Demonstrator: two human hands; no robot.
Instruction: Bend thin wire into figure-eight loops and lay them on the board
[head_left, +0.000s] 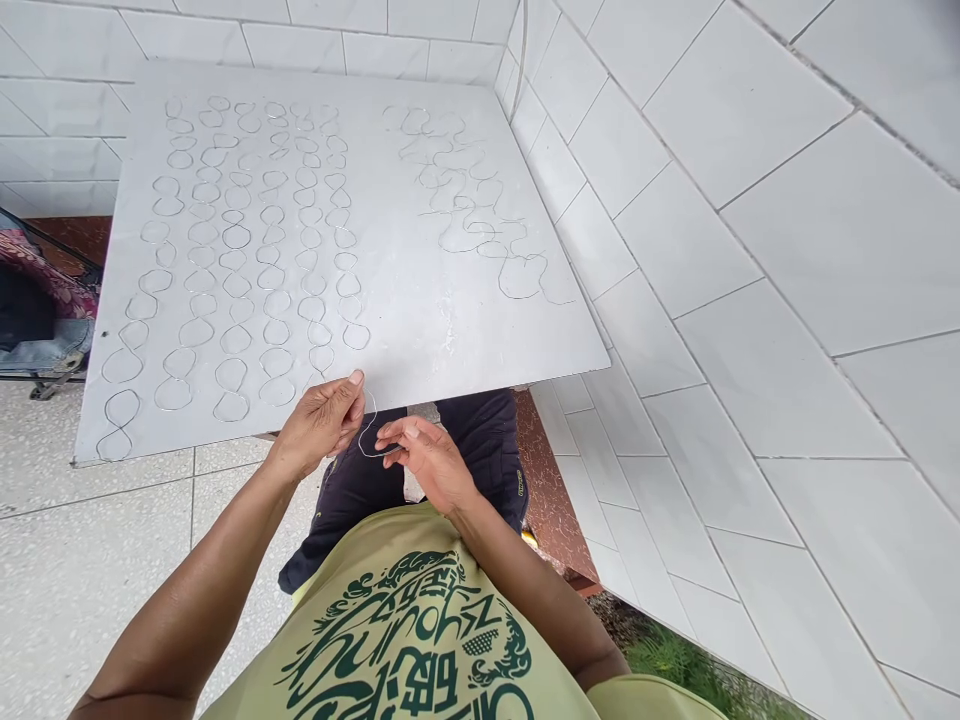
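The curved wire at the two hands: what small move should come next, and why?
Perhaps the right hand should bring the curved wire round toward the left hand to close a loop: it curves open between them, while figure-eight wires lie on the board.

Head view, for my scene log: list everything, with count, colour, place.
board: one, pale grey, centre
figure-eight wires: many, metallic, board's left
loose wires: several, dark, board's right
held wire: one, silvery, between the hands
tiled walls: two, white, behind and right
cable: one, whitish, wall corner
floor: one, pale, left
fabrics: several, mixed, far left
slab: one, reddish-brown, right of trousers
plants: several, green, lower right
shirt: one, yellow-green, bottom
trousers: one pair, dark, below board
left hand: one, pinching held wire
right hand: one, at held wire
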